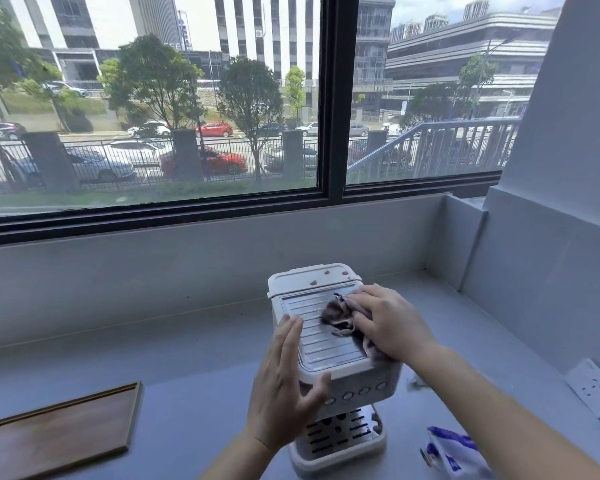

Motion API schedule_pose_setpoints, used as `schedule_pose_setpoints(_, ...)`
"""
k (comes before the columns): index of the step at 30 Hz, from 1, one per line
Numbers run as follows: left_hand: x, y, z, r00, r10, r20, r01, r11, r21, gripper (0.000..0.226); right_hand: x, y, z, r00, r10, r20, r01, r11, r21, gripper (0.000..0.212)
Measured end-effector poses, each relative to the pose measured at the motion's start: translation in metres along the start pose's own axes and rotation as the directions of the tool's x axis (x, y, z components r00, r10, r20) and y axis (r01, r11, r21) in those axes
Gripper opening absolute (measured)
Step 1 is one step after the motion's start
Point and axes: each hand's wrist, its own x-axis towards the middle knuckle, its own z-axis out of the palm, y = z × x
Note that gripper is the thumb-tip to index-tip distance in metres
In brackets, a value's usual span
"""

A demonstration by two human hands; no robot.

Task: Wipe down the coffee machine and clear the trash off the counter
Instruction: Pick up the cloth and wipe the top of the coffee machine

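Note:
A small white coffee machine (312,278) with a ribbed metal top plate stands on the grey counter (187,362). Brown specks lie on its rear lid. My right hand (392,323) presses a dark crumpled cloth (338,315) onto the right side of the top plate. My left hand (284,382) lies flat against the machine's left front corner, fingers spread, steadying it. A blue and white wrapper (454,452) lies on the counter to the right of the machine's base. A small crumpled scrap (417,381) sits behind my right forearm.
A wooden tray (59,434) lies at the counter's front left. A white wall socket (594,386) is on the right wall. A raised ledge and large window run along the back, and a grey wall closes the right side.

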Motion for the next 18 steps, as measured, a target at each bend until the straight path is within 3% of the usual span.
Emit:
schedule_pose_setpoints(1, 0.001, -0.001, -0.001, 1.000, 0.011, 0.008, -0.011, 1.000, 0.026, 0.072, 0.000, -0.007, 0.002, 1.000, 0.020, -0.019, -0.021, 1.000, -0.020, 0.031)
schedule_pose_setpoints(5, 0.003, -0.002, -0.003, 0.996, 0.089, 0.008, -0.089, 0.993, 0.076, 0.054, -0.032, -0.015, 0.017, 0.986, -0.166, -0.011, 0.166, 0.986, 0.023, 0.036)
schedule_pose_setpoints(6, 0.005, -0.001, -0.003, 0.995, 0.100, 0.008, -0.100, 0.991, 0.093, 0.051, -0.028, -0.006, 0.013, 0.990, -0.139, 0.003, 0.139, 0.990, 0.029, 0.037)
schedule_pose_setpoints(10, 0.025, 0.014, -0.010, 0.994, 0.084, 0.073, -0.096, 0.980, 0.177, 0.035, 0.018, 0.002, 0.009, 0.977, 0.212, -0.008, -0.212, 0.977, 0.000, 0.034)
schedule_pose_setpoints(12, 0.037, 0.021, -0.010, 0.985, 0.000, 0.170, -0.048, 0.960, 0.275, 0.047, 0.018, -0.013, 0.021, 0.996, 0.082, -0.029, -0.085, 0.989, -0.125, 0.033)
schedule_pose_setpoints(14, 0.045, 0.022, -0.004, 0.950, -0.154, 0.270, 0.045, 0.927, 0.372, 0.079, 0.001, -0.014, 0.029, 0.996, -0.086, -0.035, 0.081, 0.989, -0.121, 0.034)
schedule_pose_setpoints(16, 0.048, 0.024, 0.002, 0.906, -0.271, 0.324, 0.113, 0.894, 0.433, 0.094, 0.008, 0.000, 0.025, 0.998, -0.056, -0.021, 0.054, 0.994, -0.090, 0.031)
schedule_pose_setpoints(18, 0.046, 0.025, 0.004, 0.893, -0.310, 0.326, 0.139, 0.880, 0.454, 0.101, 0.036, 0.005, 0.020, 0.986, 0.167, -0.004, -0.167, 0.984, -0.058, 0.028)
